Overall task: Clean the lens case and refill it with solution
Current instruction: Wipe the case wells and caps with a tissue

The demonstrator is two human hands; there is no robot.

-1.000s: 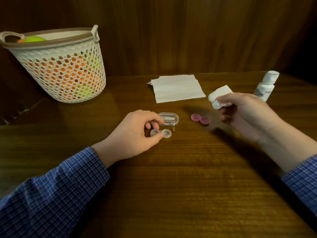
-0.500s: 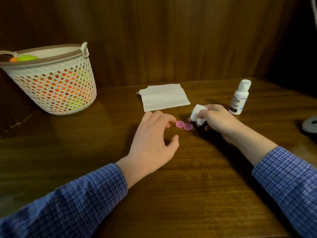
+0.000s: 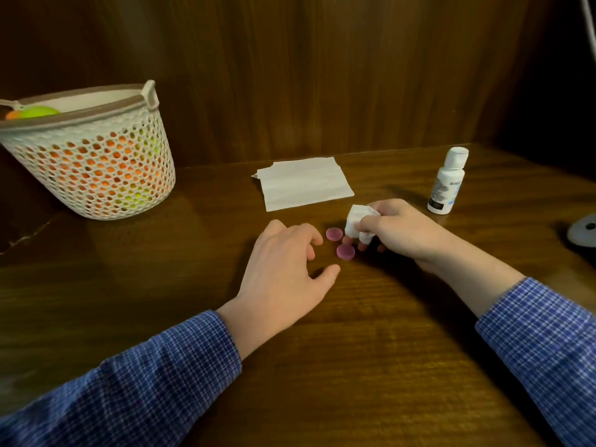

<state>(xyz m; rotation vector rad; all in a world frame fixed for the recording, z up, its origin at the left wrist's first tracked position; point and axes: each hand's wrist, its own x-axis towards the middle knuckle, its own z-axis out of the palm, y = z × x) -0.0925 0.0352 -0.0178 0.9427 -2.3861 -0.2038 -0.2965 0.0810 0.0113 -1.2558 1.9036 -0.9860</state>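
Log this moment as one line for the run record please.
left hand: open, over table | right hand: grips crumpled tissue | pink caps: off, on table | solution bottle: upright, capped

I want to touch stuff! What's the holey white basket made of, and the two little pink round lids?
The holey white basket looks like moulded matte plastic: even punched holes, stiff rim. The two little pink round lids look like smooth plastic with a dull sheen, though they are small.

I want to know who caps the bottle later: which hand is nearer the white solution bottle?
Right. The right hand, gripping a wadded tissue, lies just in front and to the left of the solution bottle. The left hand rests further left, beyond the two pink caps.
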